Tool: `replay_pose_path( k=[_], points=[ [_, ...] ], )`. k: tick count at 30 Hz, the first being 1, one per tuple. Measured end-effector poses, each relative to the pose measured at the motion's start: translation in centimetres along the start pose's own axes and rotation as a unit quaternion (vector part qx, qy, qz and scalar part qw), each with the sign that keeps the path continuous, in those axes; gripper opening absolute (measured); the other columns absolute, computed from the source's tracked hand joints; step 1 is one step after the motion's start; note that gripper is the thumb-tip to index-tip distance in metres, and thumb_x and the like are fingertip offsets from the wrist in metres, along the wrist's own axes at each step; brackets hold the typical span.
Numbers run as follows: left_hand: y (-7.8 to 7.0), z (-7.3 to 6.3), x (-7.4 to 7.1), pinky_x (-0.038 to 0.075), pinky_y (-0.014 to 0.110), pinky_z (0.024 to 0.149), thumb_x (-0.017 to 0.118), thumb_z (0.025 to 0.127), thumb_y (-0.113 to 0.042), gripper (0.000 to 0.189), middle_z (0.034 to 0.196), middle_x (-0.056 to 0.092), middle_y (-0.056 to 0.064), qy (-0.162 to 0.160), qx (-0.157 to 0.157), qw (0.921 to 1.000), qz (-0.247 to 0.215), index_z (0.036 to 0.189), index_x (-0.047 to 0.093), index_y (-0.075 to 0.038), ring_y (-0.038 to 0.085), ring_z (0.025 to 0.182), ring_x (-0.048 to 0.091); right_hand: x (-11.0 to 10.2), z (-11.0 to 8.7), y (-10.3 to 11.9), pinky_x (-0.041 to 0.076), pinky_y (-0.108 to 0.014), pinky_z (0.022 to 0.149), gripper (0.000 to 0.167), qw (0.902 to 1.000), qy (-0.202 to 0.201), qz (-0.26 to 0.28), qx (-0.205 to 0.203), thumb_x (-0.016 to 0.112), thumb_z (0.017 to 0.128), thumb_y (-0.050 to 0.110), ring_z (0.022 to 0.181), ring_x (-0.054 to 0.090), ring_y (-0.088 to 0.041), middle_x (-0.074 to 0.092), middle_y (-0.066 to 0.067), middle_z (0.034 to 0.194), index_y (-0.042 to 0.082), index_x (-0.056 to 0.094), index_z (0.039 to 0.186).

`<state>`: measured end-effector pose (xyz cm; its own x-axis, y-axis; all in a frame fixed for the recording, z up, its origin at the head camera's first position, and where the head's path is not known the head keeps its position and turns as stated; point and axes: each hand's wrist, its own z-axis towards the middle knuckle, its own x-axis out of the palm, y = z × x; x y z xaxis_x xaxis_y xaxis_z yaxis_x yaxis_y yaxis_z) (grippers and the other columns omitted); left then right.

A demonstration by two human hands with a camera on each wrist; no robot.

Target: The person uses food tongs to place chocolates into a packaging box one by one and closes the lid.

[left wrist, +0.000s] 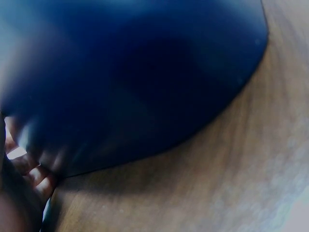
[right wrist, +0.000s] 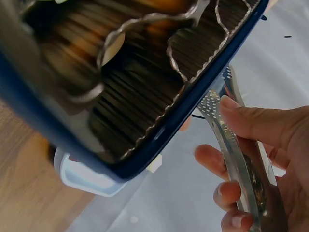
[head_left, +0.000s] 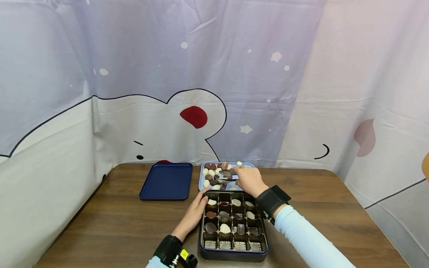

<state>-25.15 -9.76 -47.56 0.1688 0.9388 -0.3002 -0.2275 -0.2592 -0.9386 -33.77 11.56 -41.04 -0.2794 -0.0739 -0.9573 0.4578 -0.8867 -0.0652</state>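
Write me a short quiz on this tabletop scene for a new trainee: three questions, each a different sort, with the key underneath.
1. Multiple choice. What does the right hand hold?
A) A wooden spoon
B) Silver metal tongs
C) A red plastic cup

2. True or false. In the head view, the flat, dark blue, squarish lid lies to the left of the light blue, rectangular tray.

3. Fill in the missing word. In the deep, dark blue, rectangular box, ____ of the four compartments in the row nearest the person are filled.

Key: 1. B; 2. True; 3. none
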Motion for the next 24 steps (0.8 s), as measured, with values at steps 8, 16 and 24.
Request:
replay_pose_path(
  k=[8, 16, 24],
  points=[
    [0.06, 0.05, 0.04, 0.025, 0.060, 0.108, 0.030, 0.106, -0.016, 0.040, 0.150, 0.029, 0.027, -0.001, 0.007, 1.0000, 0.001, 0.145, 0.034, -0.007, 0.042, 0.139, 0.027, 0.27, 0.58, 0.44, 0.028, -0.028, 0.048, 0.034, 0.9998, 0.019, 0.006, 0.006, 0.073, 0.082, 0.018, 0.053, 0.051, -0.016, 0.060, -0.004, 0.070, 0.013, 0.065, 0.115],
    [-0.02, -0.07, 0.06, 0.025, 0.059, 0.108, 0.031, 0.105, -0.015, 0.040, 0.148, 0.032, 0.027, -0.002, 0.012, 0.9999, -0.001, 0.144, 0.035, -0.006, 0.042, 0.138, 0.028, 0.29, 0.25, 0.30, 0.048, -0.039, 0.054, 0.031, 0.9987, 0.029, 0.025, 0.032, 0.074, 0.080, 0.016, 0.068, 0.062, -0.023, 0.068, -0.005, 0.084, 0.012, 0.066, 0.109],
    [0.00, -0.09, 0.04, 0.026, 0.059, 0.108, 0.031, 0.106, -0.015, 0.040, 0.148, 0.033, 0.027, -0.004, 0.011, 0.9999, 0.002, 0.144, 0.036, -0.007, 0.041, 0.138, 0.028, 0.55, 0.06, 0.21, 0.034, -0.031, 0.045, 0.025, 0.9997, 0.007, 0.009, 0.023, 0.067, 0.081, 0.007, 0.054, 0.052, -0.019, 0.062, -0.004, 0.069, 0.012, 0.067, 0.105]
  ],
)
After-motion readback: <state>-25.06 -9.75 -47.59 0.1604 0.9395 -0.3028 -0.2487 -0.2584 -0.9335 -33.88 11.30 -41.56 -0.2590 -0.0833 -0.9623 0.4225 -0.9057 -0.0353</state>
